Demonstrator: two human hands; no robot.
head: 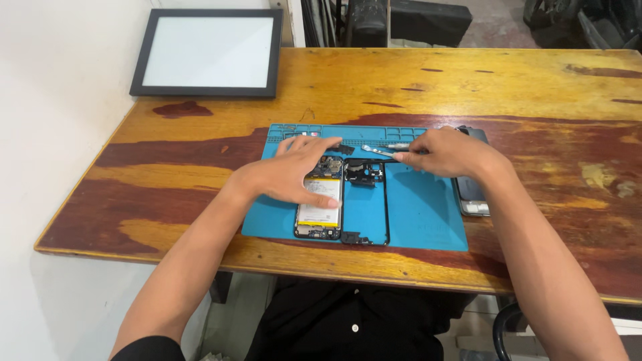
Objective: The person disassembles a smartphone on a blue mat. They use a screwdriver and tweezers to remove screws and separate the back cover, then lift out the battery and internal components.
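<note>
A black-framed rectangular screen (208, 51) glowing blank white lay well beyond the left hand (294, 175), a white-and-yellow label (319, 202) sat under that hand's fingers, and a dark phone screen (470, 190) lay beside the right hand (449, 151).

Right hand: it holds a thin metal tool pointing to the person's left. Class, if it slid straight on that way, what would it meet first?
Probably the left hand: the tool in the right hand points at its fingertips above the opened phone, though depth is unclear.
</note>
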